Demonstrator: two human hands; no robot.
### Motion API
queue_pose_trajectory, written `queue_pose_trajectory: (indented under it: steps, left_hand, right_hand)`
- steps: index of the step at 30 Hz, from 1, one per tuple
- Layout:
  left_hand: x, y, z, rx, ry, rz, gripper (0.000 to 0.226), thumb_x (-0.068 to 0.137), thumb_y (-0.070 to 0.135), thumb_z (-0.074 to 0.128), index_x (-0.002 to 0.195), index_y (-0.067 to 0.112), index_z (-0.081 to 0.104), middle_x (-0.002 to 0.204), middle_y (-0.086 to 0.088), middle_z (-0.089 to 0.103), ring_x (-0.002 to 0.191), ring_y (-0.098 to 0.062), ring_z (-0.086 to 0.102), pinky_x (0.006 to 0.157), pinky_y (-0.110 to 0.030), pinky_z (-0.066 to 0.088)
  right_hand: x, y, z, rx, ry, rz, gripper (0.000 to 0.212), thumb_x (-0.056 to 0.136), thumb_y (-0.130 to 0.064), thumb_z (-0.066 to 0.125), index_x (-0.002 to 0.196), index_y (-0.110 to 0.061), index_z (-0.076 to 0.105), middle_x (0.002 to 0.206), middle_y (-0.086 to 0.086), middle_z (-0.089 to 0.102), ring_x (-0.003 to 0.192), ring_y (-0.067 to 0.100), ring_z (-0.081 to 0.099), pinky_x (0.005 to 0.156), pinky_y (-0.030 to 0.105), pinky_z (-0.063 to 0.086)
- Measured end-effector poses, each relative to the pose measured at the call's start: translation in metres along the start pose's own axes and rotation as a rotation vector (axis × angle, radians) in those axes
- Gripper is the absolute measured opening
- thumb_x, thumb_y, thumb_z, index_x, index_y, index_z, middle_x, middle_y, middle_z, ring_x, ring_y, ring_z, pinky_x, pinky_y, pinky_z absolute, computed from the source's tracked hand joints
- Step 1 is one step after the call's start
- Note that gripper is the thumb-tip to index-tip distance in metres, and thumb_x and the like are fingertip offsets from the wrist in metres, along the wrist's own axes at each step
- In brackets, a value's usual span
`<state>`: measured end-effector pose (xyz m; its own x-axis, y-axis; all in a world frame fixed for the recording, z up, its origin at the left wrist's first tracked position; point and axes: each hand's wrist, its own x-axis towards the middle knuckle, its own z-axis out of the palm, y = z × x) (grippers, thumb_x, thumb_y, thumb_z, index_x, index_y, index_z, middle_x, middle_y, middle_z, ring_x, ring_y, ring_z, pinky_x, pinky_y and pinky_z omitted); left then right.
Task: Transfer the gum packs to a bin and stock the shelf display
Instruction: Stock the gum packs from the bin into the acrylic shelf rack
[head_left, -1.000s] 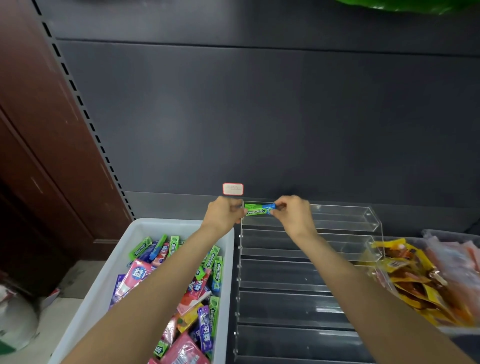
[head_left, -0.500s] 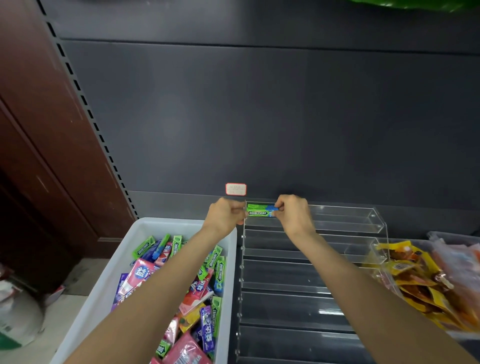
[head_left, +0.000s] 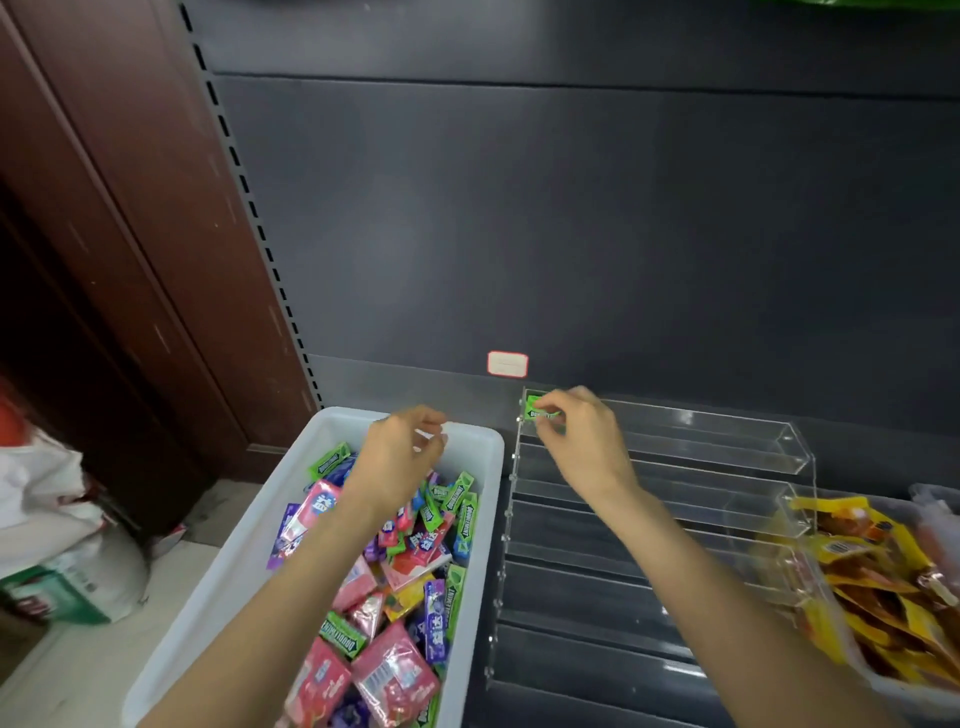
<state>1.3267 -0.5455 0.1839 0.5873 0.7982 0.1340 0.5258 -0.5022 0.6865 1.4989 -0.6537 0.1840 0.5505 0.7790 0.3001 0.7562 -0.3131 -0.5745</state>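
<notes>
A white bin (head_left: 234, 551) at lower left is full of several mixed gum packs (head_left: 400, 571) in green, pink, purple and blue. Right of it stands a clear tiered acrylic display (head_left: 717, 457) with bare rows. My right hand (head_left: 582, 441) pinches a green gum pack (head_left: 537, 408) at the left end of the top row. My left hand (head_left: 402, 457) hovers over the far end of the bin, fingers loosely curled, holding nothing.
A clear tub of yellow and orange snack packets (head_left: 878, 577) sits at the right, against the display. A small red-edged price label (head_left: 507, 363) is stuck to the dark shelf back. White bags (head_left: 57, 545) lie on the floor at left, beside a brown panel.
Both hands held the green pack over the top row. My left hand has let go and drawn back left over the bin; my right hand has shifted the pack to the row's left end.
</notes>
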Motion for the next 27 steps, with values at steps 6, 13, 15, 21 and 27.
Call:
queue_pose_trajectory:
  steps: [6, 13, 15, 21, 27]
  left_hand:
    - [-0.028, -0.067, -0.035, 0.047, 0.071, -0.085, 0.021, 0.089, 0.003, 0.054, 0.106, 0.006, 0.066, 0.098, -0.007, 0.070, 0.087, -0.021, 0.064, 0.078, -0.022, 0.046]
    - [-0.018, -0.124, -0.037, 0.179, -0.214, -0.103, 0.044, 0.093, 0.014, 0.052, 0.136, 0.015, 0.046, 0.138, -0.007, 0.049, 0.122, -0.024, 0.050, 0.099, -0.027, 0.037]
    - [-0.014, -0.138, -0.032, 0.228, -0.325, -0.072, 0.052, 0.094, 0.020, 0.051, 0.143, 0.017, 0.035, 0.148, -0.005, 0.036, 0.133, -0.023, 0.037, 0.109, -0.029, 0.030]
    - [-0.003, -0.158, -0.025, 0.363, -0.353, 0.097, 0.048, 0.093, 0.030, 0.051, 0.139, 0.021, 0.040, 0.148, -0.001, 0.036, 0.135, -0.020, 0.033, 0.111, -0.034, 0.027]
    - [0.012, -0.158, -0.026, 0.243, -0.224, 0.124, 0.033, 0.095, 0.025, 0.049, 0.125, 0.015, 0.054, 0.123, -0.008, 0.055, 0.115, -0.025, 0.047, 0.097, -0.035, 0.038]
  right_hand:
    - [-0.029, -0.043, 0.053, 0.157, -0.205, -0.013, 0.025, 0.090, -0.006, 0.057, 0.114, -0.009, 0.064, 0.110, 0.004, 0.064, 0.089, 0.008, 0.058, 0.073, 0.003, 0.039]
    - [-0.039, -0.067, 0.135, 0.064, -0.470, 0.169, 0.039, 0.094, -0.013, 0.052, 0.133, -0.014, 0.051, 0.128, 0.007, 0.059, 0.111, 0.022, 0.059, 0.089, 0.023, 0.043]
    - [-0.042, -0.069, 0.151, -0.011, -0.491, 0.230, 0.039, 0.095, -0.013, 0.050, 0.134, -0.016, 0.049, 0.123, 0.009, 0.061, 0.104, 0.023, 0.061, 0.085, 0.025, 0.045]
    - [-0.038, -0.076, 0.170, -0.136, -0.365, 0.360, 0.033, 0.092, -0.005, 0.054, 0.123, -0.015, 0.058, 0.110, 0.009, 0.066, 0.088, 0.019, 0.064, 0.076, 0.026, 0.051]
    - [-0.031, -0.080, 0.151, -0.090, -0.154, 0.398, 0.041, 0.089, 0.009, 0.049, 0.125, -0.009, 0.057, 0.123, 0.010, 0.060, 0.106, 0.023, 0.060, 0.096, 0.029, 0.048]
